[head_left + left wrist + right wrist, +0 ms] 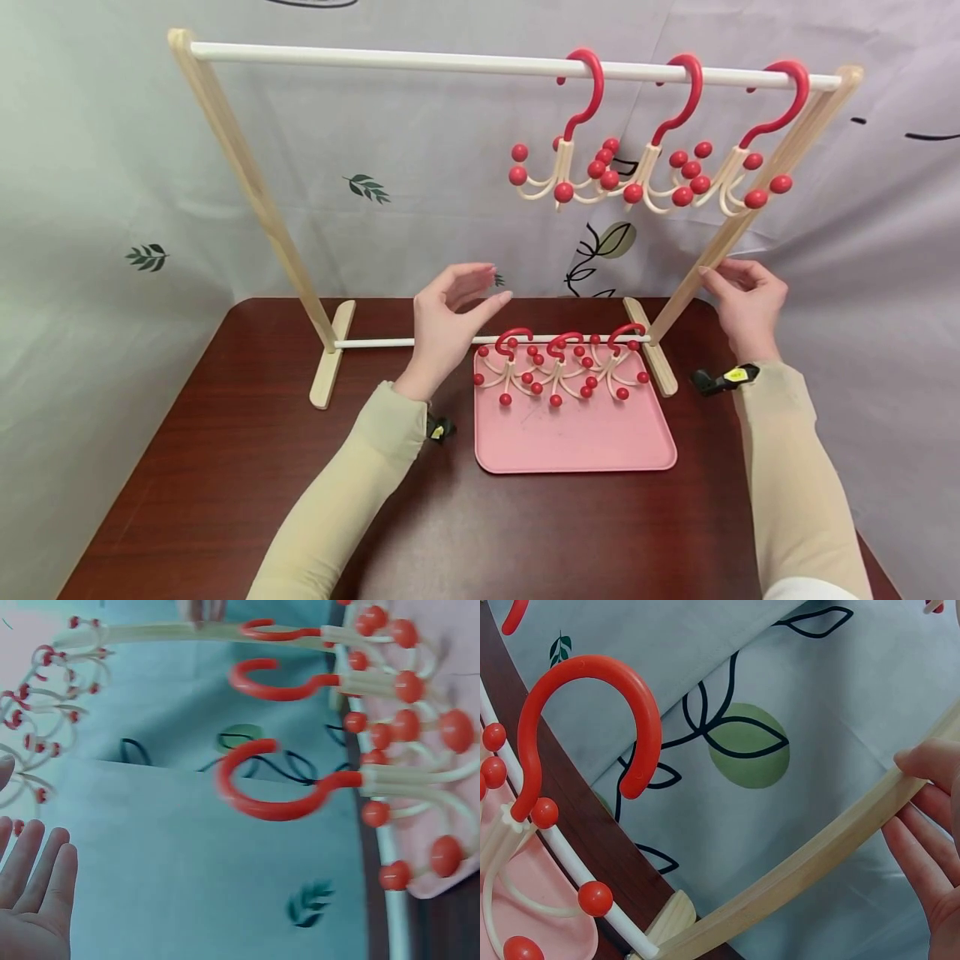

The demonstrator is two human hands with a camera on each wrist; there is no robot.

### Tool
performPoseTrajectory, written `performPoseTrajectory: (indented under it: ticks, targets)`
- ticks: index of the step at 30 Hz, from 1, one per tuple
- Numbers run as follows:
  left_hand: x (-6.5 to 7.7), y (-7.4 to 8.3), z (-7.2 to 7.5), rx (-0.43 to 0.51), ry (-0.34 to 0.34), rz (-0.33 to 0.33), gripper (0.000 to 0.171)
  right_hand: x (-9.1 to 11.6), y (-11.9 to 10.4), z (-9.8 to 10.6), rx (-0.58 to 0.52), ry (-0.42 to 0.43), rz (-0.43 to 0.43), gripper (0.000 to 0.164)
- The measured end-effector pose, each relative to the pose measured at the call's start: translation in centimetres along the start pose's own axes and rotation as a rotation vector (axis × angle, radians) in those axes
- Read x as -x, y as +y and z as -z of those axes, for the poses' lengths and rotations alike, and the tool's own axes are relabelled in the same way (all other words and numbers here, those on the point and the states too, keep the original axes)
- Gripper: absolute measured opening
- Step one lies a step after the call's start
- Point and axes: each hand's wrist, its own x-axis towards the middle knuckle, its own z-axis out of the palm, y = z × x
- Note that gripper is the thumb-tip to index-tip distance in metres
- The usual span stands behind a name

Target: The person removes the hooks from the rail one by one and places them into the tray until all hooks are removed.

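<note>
My left hand point(447, 321) is held in the air left of the tray, its thumb and fingers spread apart with nothing between them; in the left wrist view the fingers point(34, 874) look straight. My right hand point(750, 300) pinches the right wooden post point(701, 271) of the rack between thumb and fingers, also plain in the right wrist view. Three hangers with red hooks and curved cream prongs tipped by red balls lie in a row at the back of the pink tray; the nearest to my left hand is the left hanger point(508, 375). Three matching hangers point(645, 171) hang from the rail's right half.
The rack's white top rail point(375, 58) spans between two slanting wooden posts. A white lower bar point(375, 343) joins the feet, passing behind the pink tray point(570, 442) on the dark wood table point(300, 500). Patterned cloth point(427, 167) hangs behind.
</note>
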Motion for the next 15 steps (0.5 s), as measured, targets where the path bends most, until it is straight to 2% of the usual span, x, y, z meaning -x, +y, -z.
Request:
performPoseTrajectory:
  ticks: [2, 5, 15]
  targets:
    - [-0.4, 1.6, 0.1, 0.002, -0.01, -0.024, 0.039, 0.1, 0.0, 0.0, -0.004, 0.0, 0.002, 0.027]
    - [-1.0, 3.1, 0.1, 0.002, -0.02, -0.049, 0.039, 0.1, 0.0, 0.0, -0.013, 0.001, 0.005, 0.026]
    - [-3.0, 6.5, -0.6, 0.049, -0.017, -0.196, 0.039, -0.1, 0.2, 0.1, -0.039, 0.0, 0.005, 0.024]
